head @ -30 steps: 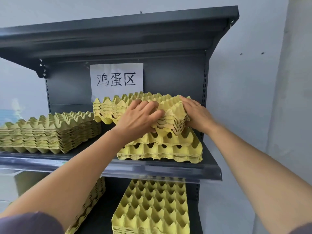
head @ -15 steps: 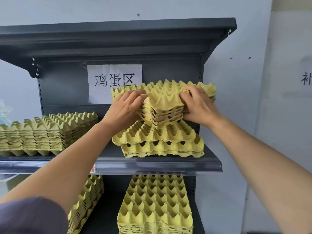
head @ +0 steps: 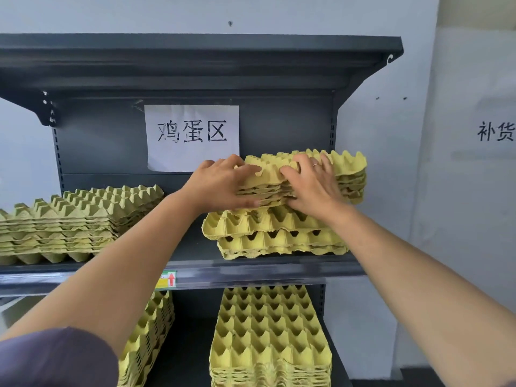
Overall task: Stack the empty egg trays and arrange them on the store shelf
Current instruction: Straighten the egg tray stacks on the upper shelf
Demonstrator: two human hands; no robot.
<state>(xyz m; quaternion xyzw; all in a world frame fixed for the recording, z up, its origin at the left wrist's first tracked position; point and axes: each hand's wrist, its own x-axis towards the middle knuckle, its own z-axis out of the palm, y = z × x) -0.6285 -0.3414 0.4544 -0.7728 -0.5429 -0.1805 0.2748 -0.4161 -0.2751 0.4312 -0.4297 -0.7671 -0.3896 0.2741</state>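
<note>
The dark grey metal shelf unit [head: 279, 121] fills most of my view. Its left side and its foot run out of frame. The pale painted wall [head: 391, 177] stands behind it and to its right. There a second white notice [head: 495, 132] is cut by the frame edge, so I read only part of it.

On the middle shelf board [head: 251, 272], the left stack of yellow-green moulded pulp egg trays [head: 69, 219] is cropped at the left edge. On the board below, one lower tray stack [head: 268, 331] lies cups up at the right. A second lower stack [head: 150, 331] is largely hidden behind the left forearm. A purple-grey sleeve [head: 55, 358] covers the bottom left corner. A white paper sign with three black characters [head: 192, 138] is fixed to the back panel.

At the right of the middle board lies a short offset pile of trays [head: 279, 238]. The handled stack of egg trays [head: 346, 174] is directly on top of it. I cannot tell whether it is fully seated.

The left hand [head: 220, 185] grips the stack's near left corner, fingers curled over the top and thumb under the front edge. The right hand [head: 312, 185] lies on the top with fingers spread and nearly straight, and its palm hides the front edge. A thin ring [head: 316, 164] shows on one finger.
</note>
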